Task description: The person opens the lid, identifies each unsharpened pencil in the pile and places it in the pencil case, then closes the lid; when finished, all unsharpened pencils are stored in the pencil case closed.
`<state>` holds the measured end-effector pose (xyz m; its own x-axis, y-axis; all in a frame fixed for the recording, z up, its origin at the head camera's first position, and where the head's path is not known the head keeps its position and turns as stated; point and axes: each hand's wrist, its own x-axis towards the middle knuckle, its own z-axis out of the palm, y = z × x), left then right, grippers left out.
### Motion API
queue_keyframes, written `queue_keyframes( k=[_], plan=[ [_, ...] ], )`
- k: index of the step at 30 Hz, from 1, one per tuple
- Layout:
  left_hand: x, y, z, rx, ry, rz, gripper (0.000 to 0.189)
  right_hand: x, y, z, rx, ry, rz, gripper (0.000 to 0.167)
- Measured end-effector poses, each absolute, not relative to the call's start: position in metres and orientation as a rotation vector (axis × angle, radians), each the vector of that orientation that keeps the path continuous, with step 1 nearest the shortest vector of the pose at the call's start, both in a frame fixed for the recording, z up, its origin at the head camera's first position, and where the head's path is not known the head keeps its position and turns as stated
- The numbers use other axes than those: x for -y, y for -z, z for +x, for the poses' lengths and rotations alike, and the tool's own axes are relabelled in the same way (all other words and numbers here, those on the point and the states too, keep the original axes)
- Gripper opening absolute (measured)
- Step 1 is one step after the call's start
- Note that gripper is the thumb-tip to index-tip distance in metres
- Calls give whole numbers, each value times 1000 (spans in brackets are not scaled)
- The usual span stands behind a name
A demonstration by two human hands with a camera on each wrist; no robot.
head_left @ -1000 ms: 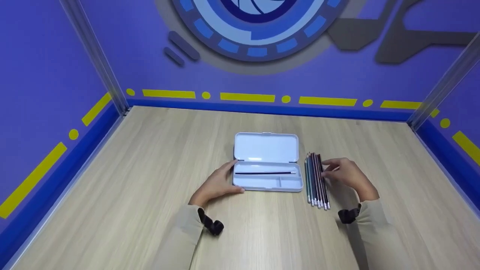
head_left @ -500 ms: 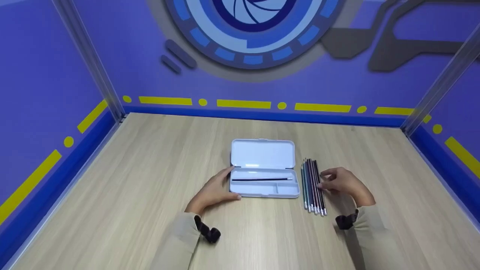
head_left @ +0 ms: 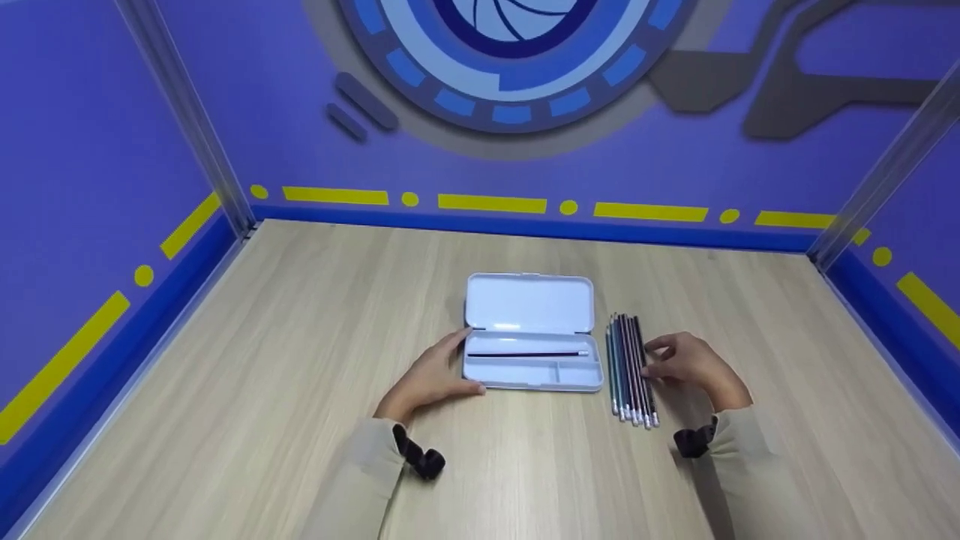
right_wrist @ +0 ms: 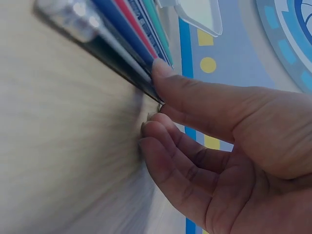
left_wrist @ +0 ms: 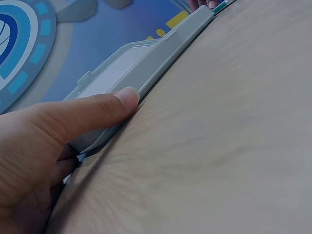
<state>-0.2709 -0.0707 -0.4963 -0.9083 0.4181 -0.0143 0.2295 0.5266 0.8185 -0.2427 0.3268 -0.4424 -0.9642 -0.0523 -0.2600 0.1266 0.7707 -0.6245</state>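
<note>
An open white pencil case lies on the table, lid folded back. One dark pencil with a white eraser end lies lengthwise in its rear compartment. My left hand grips the case's left end, thumb along the front wall, as the left wrist view also shows on the case. Right of the case several pencils lie side by side, eraser ends towards me. My right hand pinches the outermost one at their right edge; in the right wrist view the thumb touches this black pencil.
The wooden table is bounded by a blue-purple back wall and side walls with yellow markings. Two smaller compartments at the front of the case hold nothing visible. Black wrist cameras sit on both sleeves.
The head view shifts slightly up and down. Both hands, the case and the pencils keep their places relative to one another.
</note>
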Motion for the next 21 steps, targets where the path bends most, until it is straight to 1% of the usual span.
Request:
queue_keyframes(
  k=[11,17,21],
  plan=[
    [75,498,-270,-2555,-1337,584,103,-322,445,-243,-2677,1058,111,56],
    [76,497,-269,-2557,-1338,562,103,-318,446,-242,-2656,1080,156,56],
    [74,498,-269,-2562,-1325,567,102,-319,447,-240,-2666,1081,142,55]
  ],
)
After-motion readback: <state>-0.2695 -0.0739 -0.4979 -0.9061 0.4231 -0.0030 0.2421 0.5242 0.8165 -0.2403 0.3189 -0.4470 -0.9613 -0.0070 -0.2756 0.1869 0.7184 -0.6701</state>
